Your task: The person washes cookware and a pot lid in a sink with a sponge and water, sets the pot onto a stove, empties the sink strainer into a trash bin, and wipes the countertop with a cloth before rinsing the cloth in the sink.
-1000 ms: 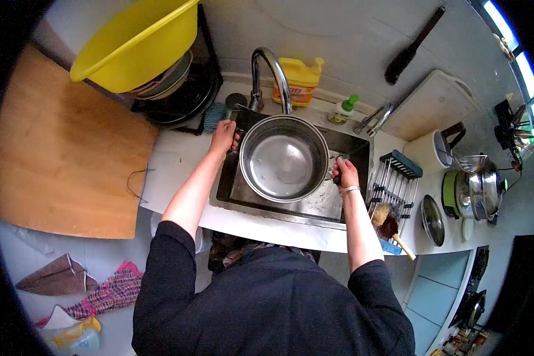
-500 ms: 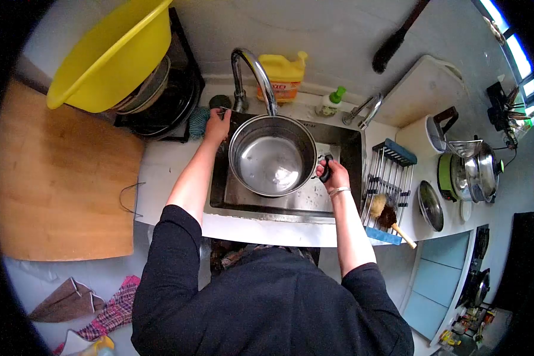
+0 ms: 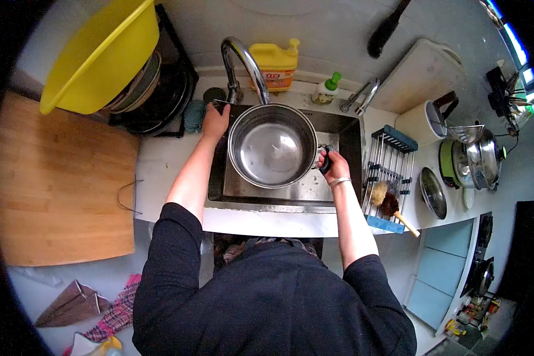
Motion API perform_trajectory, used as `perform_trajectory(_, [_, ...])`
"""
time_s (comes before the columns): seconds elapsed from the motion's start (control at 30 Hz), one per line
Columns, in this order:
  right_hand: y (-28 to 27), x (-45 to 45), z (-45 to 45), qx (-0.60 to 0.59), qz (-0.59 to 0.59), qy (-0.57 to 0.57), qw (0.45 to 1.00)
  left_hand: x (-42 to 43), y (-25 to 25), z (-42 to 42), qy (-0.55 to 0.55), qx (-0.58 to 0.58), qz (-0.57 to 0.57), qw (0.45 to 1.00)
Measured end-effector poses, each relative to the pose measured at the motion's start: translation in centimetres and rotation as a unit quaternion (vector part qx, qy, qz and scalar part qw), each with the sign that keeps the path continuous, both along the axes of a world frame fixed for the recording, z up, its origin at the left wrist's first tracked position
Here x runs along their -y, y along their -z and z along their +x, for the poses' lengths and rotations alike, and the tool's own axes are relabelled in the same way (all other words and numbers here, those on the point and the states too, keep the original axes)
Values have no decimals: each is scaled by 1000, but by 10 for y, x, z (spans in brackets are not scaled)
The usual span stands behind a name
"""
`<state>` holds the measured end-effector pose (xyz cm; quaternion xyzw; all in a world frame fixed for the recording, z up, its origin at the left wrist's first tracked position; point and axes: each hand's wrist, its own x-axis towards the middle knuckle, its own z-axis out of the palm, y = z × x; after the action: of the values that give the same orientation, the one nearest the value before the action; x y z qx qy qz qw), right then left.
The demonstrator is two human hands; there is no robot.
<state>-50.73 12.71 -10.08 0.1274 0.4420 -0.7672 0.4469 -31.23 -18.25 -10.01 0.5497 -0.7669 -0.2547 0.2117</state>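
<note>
A stainless steel pot [image 3: 273,153] is over the sink [image 3: 329,199], its opening facing up, beneath the spout of the curved chrome faucet [image 3: 247,54]. My right hand [image 3: 334,165] is wrapped round the pot's black side handle [image 3: 325,159]. At the sink's back left corner, my left hand [image 3: 216,121] has its fingers closed at the thin lever of the faucet, partly hiding it. The inside of the pot is shiny; whether water is in it or running, I cannot tell. Beside my left hand lie a teal scrubbing cloth [image 3: 194,116] and a dark round scourer [image 3: 214,95].
Behind the sink stand a yellow jug [image 3: 273,66] and a green-capped pump bottle [image 3: 326,90]. To the right, a metal drying rack [image 3: 391,163] carries a brush [image 3: 391,206]. A yellow basin [image 3: 104,56] leans at the left above a wooden board [image 3: 65,190].
The whole view has shifted slightly, so the scene sits higher in the picture. Both hands keep their places on the pot handle and at the faucet lever.
</note>
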Motion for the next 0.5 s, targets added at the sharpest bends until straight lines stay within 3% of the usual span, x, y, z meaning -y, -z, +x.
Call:
perform_trajectory(0.17, [9,2,1,-9,-15,-21,1000,-5,-15,1,-1,14,58,998])
perform_trajectory(0.3, [15,9,5,-10,-19,-26,999,23,7,7,41,26,36,998])
perform_trajectory(0.37, [5,11,10,-23,7,-25,999,30,20,11,75,20,-38,996])
perform_trajectory(0.5, [15,7,3,-23,-11,-27,999,3,-8,16,66,79,68,992])
